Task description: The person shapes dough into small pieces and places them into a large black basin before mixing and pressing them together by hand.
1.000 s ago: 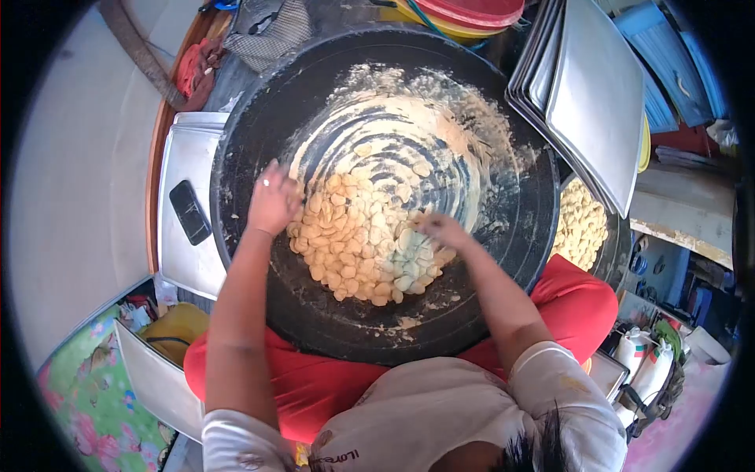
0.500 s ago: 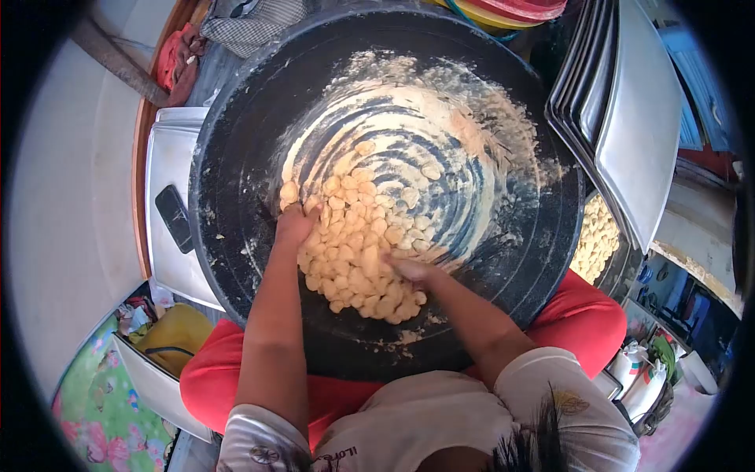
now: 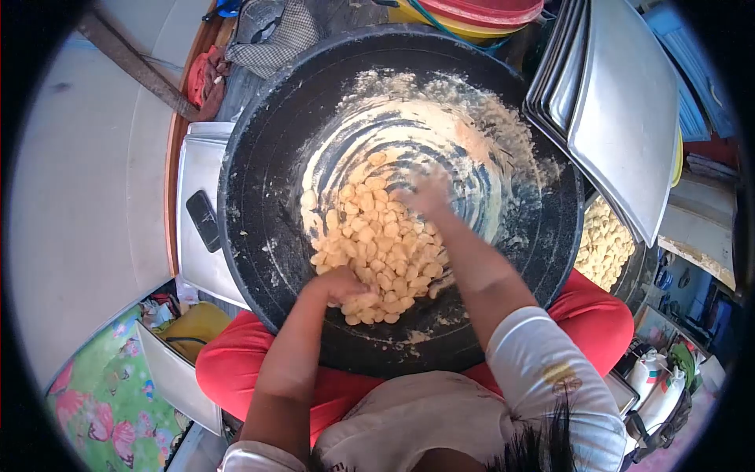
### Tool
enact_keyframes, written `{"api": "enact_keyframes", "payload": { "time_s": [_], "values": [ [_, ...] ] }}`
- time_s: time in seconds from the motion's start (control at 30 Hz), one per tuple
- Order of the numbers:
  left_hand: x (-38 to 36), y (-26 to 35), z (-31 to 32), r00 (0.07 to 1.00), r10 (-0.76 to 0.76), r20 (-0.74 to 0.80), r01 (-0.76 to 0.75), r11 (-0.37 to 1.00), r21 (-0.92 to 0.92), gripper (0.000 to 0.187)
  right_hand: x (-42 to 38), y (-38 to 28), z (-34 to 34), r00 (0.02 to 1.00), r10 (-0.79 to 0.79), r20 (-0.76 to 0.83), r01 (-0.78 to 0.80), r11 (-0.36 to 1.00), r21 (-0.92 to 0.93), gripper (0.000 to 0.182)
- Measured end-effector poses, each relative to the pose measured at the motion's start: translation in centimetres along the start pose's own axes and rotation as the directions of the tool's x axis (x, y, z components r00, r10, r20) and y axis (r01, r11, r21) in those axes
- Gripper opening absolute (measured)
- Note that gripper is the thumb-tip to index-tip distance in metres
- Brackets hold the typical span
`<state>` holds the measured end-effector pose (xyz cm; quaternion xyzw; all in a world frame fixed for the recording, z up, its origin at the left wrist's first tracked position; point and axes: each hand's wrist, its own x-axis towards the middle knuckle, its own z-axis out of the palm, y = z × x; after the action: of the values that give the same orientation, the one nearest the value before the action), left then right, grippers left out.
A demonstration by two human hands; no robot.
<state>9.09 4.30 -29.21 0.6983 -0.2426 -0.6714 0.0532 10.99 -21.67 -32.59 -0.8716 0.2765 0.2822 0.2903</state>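
Observation:
A pile of small, round, flattened pale dough pieces [image 3: 385,248] lies in a large round black basin [image 3: 263,204] in front of me. My left hand [image 3: 344,287] is at the near left side of the pile, its fingers partly buried among the pieces, so their closure is hidden. At the far right edge of the pile is my right hand [image 3: 429,193], blurred by motion, with fingers spread over the floury basin bottom. Swirls of pale flour [image 3: 417,118] coat the far half of the basin.
Stacked metal trays [image 3: 625,102] lean at the right, above more dough pieces [image 3: 604,244]. At the left, a phone [image 3: 204,220] rests on another tray [image 3: 189,173]. Red and yellow basins [image 3: 480,12] stand behind. My red-clad legs [image 3: 244,362] flank the black basin.
My left hand has moved from the pile's far left edge to its near left side. My right hand has swung away from me to the far right edge. The view has shifted slightly.

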Motion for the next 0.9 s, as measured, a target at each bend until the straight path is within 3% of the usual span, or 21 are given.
{"api": "enact_keyframes", "payload": {
  "time_s": [0.03, 0.07, 0.13, 0.2, 0.27, 0.3, 0.37, 0.4, 0.43, 0.47, 0.5, 0.53, 0.57, 0.6, 0.67, 0.7, 0.73, 0.77, 0.83, 0.9],
  "values": [
    [0.7, -1.9, -0.1, 0.996, -0.068, -0.052, 0.051, 0.959, -0.279, 0.062, -0.7, -1.0, 2.4, 0.964, -0.066, 0.258, 0.122, 0.970, -0.208, 0.093],
    [0.9, -3.4, -0.1, 0.987, -0.147, -0.070, 0.087, 0.838, -0.538, 0.062, -1.8, -0.1, 8.3, 0.926, -0.304, 0.225, 0.341, 0.928, -0.148, 0.091],
    [0.7, -4.6, -2.2, 0.873, -0.343, -0.347, 0.131, 0.849, -0.511, 0.062, -7.7, -1.3, 9.8, 0.862, -0.384, 0.330, 0.442, 0.889, -0.119, 0.087],
    [3.2, -6.2, -1.8, 0.571, -0.487, -0.661, 0.146, 0.852, -0.502, 0.070, -13.1, -2.9, 5.1, 0.746, -0.397, 0.535, 0.538, 0.833, -0.132, 0.081],
    [7.9, -6.8, 1.3, 0.581, -0.466, -0.667, 0.102, 0.855, -0.509, 0.077, -14.9, 0.6, 7.8, 0.624, -0.568, 0.536, 0.652, 0.757, 0.042, 0.070],
    [9.5, -6.1, 2.9, 0.601, -0.457, -0.656, 0.073, 0.849, -0.524, 0.084, -14.2, 2.7, 8.5, 0.634, -0.560, 0.534, 0.645, 0.764, 0.035, 0.070],
    [4.8, 1.9, 3.0, 0.668, -0.531, -0.522, 0.251, 0.820, -0.514, 0.085, -12.8, 7.4, 8.3, 0.685, -0.670, 0.286, 0.516, 0.724, 0.457, 0.062],
    [3.0, 3.3, 3.4, 0.670, -0.540, -0.510, 0.245, 0.809, -0.534, 0.085, -11.5, 8.6, 6.8, 0.850, -0.489, 0.194, 0.385, 0.830, 0.403, 0.052],
    [1.3, 4.1, 3.9, 0.794, -0.376, -0.477, 0.179, 0.895, -0.409, 0.084, -11.5, 5.8, 0.9, 0.957, -0.129, 0.259, 0.072, 0.973, 0.220, 0.052],
    [0.2, 4.2, 4.1, 0.885, -0.200, -0.419, 0.087, 0.958, -0.273, 0.084, -7.9, 8.9, 1.1, 0.960, -0.013, 0.280, -0.088, 0.935, 0.344, 0.058],
    [-0.3, 3.8, 3.9, 0.882, -0.208, -0.424, 0.095, 0.958, -0.271, 0.084, -5.0, 12.0, 2.8, 0.945, 0.094, 0.313, -0.238, 0.856, 0.460, 0.066],
    [-0.8, 3.1, 3.4, 0.948, -0.075, -0.310, -0.031, 0.945, -0.325, 0.083, -4.6, 11.8, 5.2, 0.946, 0.082, 0.315, -0.230, 0.853, 0.468, 0.066],
    [-1.2, 2.4, 2.6, 0.976, 0.075, -0.205, -0.152, 0.909, -0.389, 0.083, -4.7, 10.6, 7.7, 0.944, 0.151, 0.293, -0.272, 0.858, 0.436, 0.077],
    [-1.1, 0.8, 1.5, 0.974, 0.071, -0.217, -0.153, 0.908, -0.389, 0.083, -5.2, 9.1, 9.5, 0.938, 0.221, 0.268, -0.316, 0.862, 0.397, 0.089],
    [0.9, -3.3, 0.9, 0.864, -0.347, -0.365, 0.002, 0.727, -0.687, 0.085, -10.3, 2.2, 8.1, 0.905, 0.043, 0.424, -0.117, 0.982, 0.150, 0.099],
    [2.9, -4.4, 3.2, 0.870, -0.346, -0.351, 0.006, 0.719, -0.695, 0.085, -10.7, 2.1, 9.3, 0.847, -0.039, 0.530, -0.076, 0.978, 0.193, 0.097],
    [5.4, -5.7, 5.8, 0.780, -0.461, -0.423, -0.051, 0.627, -0.777, 0.087, -10.9, 2.2, 9.9, 0.776, -0.125, 0.618, -0.039, 0.969, 0.246, 0.095],
    [7.3, -6.1, 6.3, 0.662, -0.572, -0.484, -0.146, 0.535, -0.832, 0.088, -10.9, 1.6, 7.7, 0.785, -0.127, 0.606, -0.027, 0.971, 0.238, 0.095],
    [8.9, -4.2, 7.9, 0.853, -0.334, -0.401, 0.021, 0.790, -0.613, 0.087, -13.1, 1.3, 2.0, 0.577, -0.086, 0.812, -0.274, 0.917, 0.291, 0.083],
    [4.2, 1.6, 7.7, 0.890, -0.223, -0.398, 0.060, 0.922, -0.382, 0.088, -10.5, 7.6, 4.0, 0.816, -0.072, 0.574, -0.238, 0.863, 0.446, 0.075]
  ]
}}
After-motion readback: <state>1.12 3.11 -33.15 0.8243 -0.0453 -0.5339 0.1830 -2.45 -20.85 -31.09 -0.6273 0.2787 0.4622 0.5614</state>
